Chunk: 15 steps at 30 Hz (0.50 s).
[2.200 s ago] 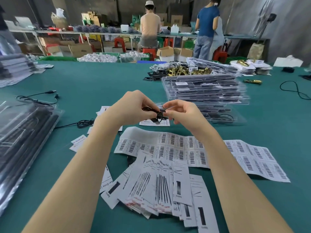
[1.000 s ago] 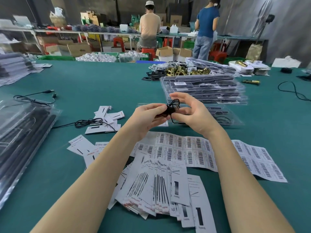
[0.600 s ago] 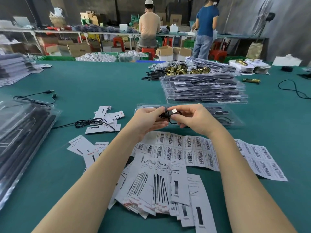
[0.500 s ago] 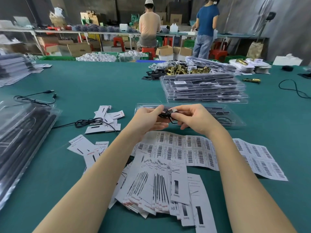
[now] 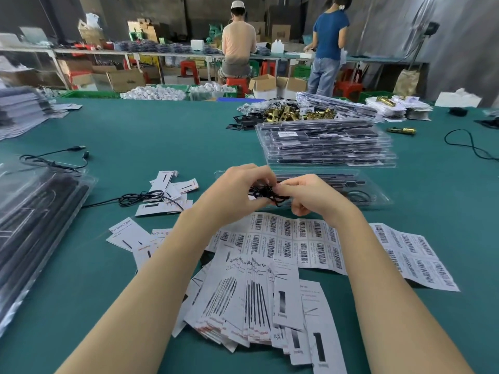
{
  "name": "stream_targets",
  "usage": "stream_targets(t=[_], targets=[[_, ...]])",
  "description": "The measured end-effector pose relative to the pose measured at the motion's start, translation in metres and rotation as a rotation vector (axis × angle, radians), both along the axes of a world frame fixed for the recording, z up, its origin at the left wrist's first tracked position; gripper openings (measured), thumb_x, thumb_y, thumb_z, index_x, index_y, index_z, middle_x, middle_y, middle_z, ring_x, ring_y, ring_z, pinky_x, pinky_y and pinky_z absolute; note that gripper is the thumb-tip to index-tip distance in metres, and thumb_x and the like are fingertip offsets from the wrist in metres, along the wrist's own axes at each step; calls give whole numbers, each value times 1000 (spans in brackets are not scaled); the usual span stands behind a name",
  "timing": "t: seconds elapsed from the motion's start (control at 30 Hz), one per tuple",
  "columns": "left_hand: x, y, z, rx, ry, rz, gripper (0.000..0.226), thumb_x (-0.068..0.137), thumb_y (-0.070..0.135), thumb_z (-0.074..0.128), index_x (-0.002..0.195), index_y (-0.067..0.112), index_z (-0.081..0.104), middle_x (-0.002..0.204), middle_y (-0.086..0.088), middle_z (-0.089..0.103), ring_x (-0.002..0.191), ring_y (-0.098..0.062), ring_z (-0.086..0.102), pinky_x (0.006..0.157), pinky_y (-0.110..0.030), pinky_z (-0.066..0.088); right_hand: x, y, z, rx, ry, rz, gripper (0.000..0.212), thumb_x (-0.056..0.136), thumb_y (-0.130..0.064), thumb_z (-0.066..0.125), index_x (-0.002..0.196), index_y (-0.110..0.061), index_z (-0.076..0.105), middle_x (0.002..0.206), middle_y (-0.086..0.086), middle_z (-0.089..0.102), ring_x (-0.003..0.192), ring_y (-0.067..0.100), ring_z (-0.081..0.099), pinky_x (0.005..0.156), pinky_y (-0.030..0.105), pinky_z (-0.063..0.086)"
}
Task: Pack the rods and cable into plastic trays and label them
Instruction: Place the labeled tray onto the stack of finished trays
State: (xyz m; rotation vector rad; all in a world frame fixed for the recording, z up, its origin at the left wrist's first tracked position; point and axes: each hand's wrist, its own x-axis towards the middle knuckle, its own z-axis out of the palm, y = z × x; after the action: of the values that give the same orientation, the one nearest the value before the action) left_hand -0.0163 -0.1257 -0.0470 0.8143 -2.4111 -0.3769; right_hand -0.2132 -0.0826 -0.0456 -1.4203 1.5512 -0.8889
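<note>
Cable, thin and black, is bunched into a small tangled coil and is pinched from both sides by the left hand and the right hand, fingers curled round it. It is held just above the near edge of the open plastic tray, which lies in front of the stack of packed trays. Bare green table is seen left of the tray. Barcode sheets lie nearer than the tray. The coil's long axis cannot be told.
</note>
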Motion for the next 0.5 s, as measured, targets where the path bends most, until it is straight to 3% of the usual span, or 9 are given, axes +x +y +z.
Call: stream_targets(t=[0.13,0.2,0.3,0.4,0.5], targets=[[-1,-1,-7,-7,51,21,23,87,10,74,109,16,67,99,2,69,90,-13,65,89,-34,53,-3,-2,2,19,32,46,22,103,-29,54,102,-25,75,91,-6,77,54,10,59,59,26,41],[0,0,-9,-2,62,26,24,88,9,73,110,15,68,100,3,72,90,-10,66,90,-32,54,-6,-1,5,9,80,59,22,101,-22,53,110,-31,71,92,-8,76,59,8,61,60,25,42],[0,-1,-10,-2,68,35,22,89,9,72,110,15,69,100,4,73,90,-9,67,91,-30,54,-13,0,6,-105,291,55,31,90,-14,65,111,-36,66,93,-14,74,64,-3,61,69,24,45],[2,-2,-12,-9,90,45,20,88,8,74,107,15,72,97,4,74,88,-8,67,91,-27,54,-15,1,1,-122,444,87,34,80,-23,81,105,-39,66,99,-18,69,88,-3,61,73,21,46],[4,-3,-13,-26,104,43,17,87,7,75,103,13,73,94,6,74,85,-5,66,87,-22,53,-17,0,-7,-179,503,49,27,77,-31,86,95,-39,69,96,-19,68,94,-4,60,74,16,43]])
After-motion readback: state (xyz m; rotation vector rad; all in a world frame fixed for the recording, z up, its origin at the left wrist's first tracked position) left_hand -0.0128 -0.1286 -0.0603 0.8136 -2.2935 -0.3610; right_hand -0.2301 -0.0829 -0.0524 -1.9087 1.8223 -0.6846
